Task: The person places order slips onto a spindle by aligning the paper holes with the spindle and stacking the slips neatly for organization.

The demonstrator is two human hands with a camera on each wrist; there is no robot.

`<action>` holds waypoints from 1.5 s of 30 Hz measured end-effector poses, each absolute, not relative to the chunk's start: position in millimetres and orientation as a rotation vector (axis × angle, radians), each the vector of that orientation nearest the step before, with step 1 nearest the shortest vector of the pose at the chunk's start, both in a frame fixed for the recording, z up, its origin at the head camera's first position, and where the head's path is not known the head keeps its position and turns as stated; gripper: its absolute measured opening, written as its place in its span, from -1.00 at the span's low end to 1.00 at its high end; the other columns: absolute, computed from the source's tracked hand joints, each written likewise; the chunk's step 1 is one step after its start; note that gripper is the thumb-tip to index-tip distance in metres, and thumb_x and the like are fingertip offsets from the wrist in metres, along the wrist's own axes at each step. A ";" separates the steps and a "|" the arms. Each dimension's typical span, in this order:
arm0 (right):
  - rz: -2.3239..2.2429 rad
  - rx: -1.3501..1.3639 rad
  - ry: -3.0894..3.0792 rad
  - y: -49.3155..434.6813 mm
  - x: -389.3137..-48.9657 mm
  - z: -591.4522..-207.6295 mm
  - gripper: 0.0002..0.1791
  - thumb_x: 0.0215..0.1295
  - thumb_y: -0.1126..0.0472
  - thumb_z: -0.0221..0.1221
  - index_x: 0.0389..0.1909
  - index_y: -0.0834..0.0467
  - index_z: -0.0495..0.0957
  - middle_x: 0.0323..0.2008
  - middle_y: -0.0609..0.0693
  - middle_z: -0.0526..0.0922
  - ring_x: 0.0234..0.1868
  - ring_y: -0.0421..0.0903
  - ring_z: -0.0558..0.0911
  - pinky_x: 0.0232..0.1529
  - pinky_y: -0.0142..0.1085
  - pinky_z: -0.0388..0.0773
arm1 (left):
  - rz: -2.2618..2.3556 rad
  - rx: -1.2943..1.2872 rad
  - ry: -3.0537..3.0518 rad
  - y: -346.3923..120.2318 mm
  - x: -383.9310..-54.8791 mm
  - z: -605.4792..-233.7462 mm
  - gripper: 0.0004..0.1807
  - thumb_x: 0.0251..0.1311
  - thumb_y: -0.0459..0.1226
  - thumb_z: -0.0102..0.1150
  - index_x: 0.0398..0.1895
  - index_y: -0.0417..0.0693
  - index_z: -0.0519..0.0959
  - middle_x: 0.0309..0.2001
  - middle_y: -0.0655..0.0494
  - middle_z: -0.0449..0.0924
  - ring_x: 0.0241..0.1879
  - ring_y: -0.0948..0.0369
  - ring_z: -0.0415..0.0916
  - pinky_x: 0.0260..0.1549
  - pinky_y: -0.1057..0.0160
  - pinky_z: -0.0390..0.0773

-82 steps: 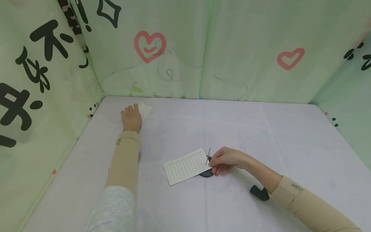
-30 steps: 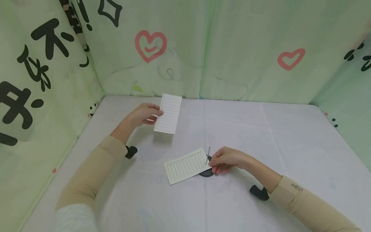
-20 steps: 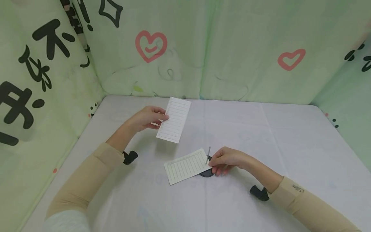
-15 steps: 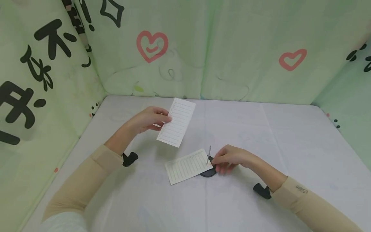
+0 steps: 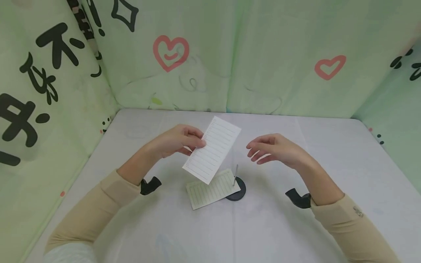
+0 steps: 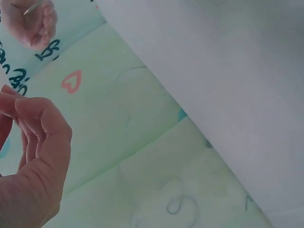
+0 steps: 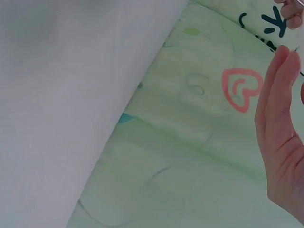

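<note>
My left hand (image 5: 174,140) pinches a white lined paper slip (image 5: 213,149) along its left edge, tilted above the table. Below it, a pale lined slip (image 5: 208,193) lies at an angle; the thin metal spike of a bill spike (image 5: 242,190) with a round black base stands up through its right end. To the right of the held slip, my right hand (image 5: 279,149) hovers with loosely bent fingers and nothing in them. In the right wrist view my right hand (image 7: 280,133) shows at the right edge. The left wrist view catches my left hand (image 6: 38,161), its slip mostly cut off.
A white cloth covers the table (image 5: 296,233). Green printed curtain (image 5: 276,44) hangs behind and along both sides. Black wrist mounts stick out under each forearm, one (image 5: 151,185) on the left and another (image 5: 298,199) on the right.
My left hand picked up the slip from the far left and brought it rightward and nearer, above the bill spike. My right hand let go beside the spike and rose up and right.
</note>
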State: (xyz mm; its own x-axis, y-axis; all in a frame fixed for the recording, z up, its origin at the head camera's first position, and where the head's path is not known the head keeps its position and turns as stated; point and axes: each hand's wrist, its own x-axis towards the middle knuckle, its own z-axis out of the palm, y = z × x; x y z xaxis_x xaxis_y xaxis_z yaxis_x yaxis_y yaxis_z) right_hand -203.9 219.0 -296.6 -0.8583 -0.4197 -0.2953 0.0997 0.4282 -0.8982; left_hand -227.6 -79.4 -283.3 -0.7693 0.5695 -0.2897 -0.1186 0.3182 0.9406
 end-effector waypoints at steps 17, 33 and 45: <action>-1.576 -0.210 2.167 201.3 -191.0 -286.2 -0.66 0.24 0.10 0.14 -0.17 0.31 0.54 -0.40 0.06 0.62 -0.42 -0.09 0.60 -0.42 -0.27 0.58 | 1.380 0.400 1.999 -62.5 -215.8 -292.1 -0.78 0.12 -0.36 0.15 -0.15 -0.26 0.52 -0.40 0.07 0.58 -0.45 0.19 0.49 -0.41 0.27 0.54; -1.613 -0.197 2.219 195.9 -186.2 -285.6 -0.71 0.19 0.18 0.19 -0.24 0.37 0.53 -0.50 0.01 0.57 -0.52 -0.12 0.54 -0.58 -0.37 0.48 | 1.340 0.409 1.952 -79.8 -202.1 -302.3 -0.71 0.13 -0.29 0.17 -0.10 -0.25 0.54 -0.32 0.07 0.64 -0.34 0.18 0.57 -0.31 0.22 0.53; -1.630 -0.157 2.127 193.7 -178.3 -292.3 -0.85 0.19 0.19 0.18 -0.35 0.22 0.57 -0.50 0.01 0.59 -0.53 -0.15 0.54 -0.60 -0.41 0.44 | 1.463 0.372 1.914 -114.4 -199.1 -320.1 -0.77 0.17 -0.29 0.13 -0.21 -0.31 0.55 -0.47 0.09 0.55 -0.51 0.21 0.42 -0.26 0.16 0.53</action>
State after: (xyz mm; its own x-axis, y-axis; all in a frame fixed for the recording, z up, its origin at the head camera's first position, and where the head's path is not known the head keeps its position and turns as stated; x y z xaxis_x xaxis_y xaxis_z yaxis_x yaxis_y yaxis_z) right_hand -178.3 193.7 -292.3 -0.8908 -0.3558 -0.2825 0.1803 0.2939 -0.9387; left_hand -199.1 -114.4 -320.1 -0.7213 0.5998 -0.3465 -0.1771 0.3239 0.9294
